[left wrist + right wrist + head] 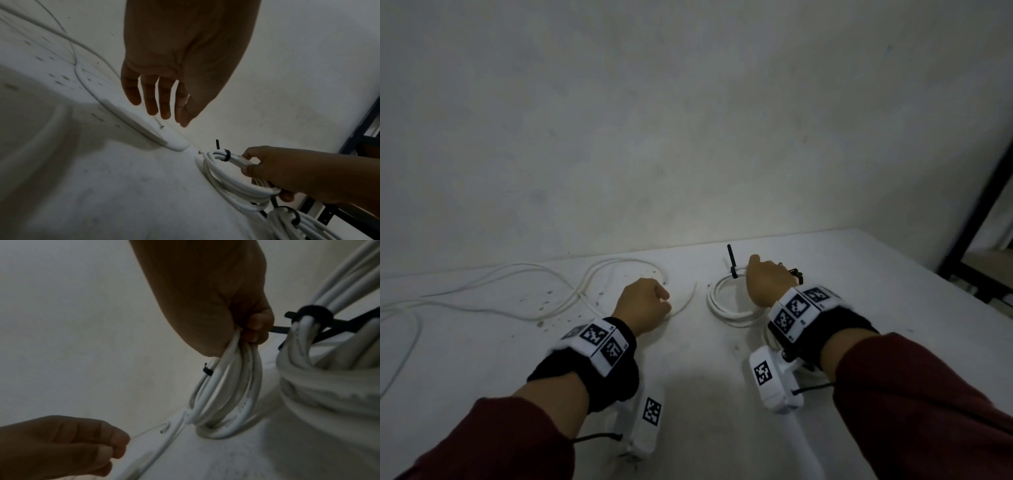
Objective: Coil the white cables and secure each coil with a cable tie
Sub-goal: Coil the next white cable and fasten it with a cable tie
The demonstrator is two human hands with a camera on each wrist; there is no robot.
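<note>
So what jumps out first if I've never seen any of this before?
Probably the right hand gripping a neat coil of white cable on the white table, with a black cable tie round it, its tail sticking up. To its left, the left hand hovers over a loose white cable sprawled across the table. Both wrists wear bands with black-and-white square markers.
</note>
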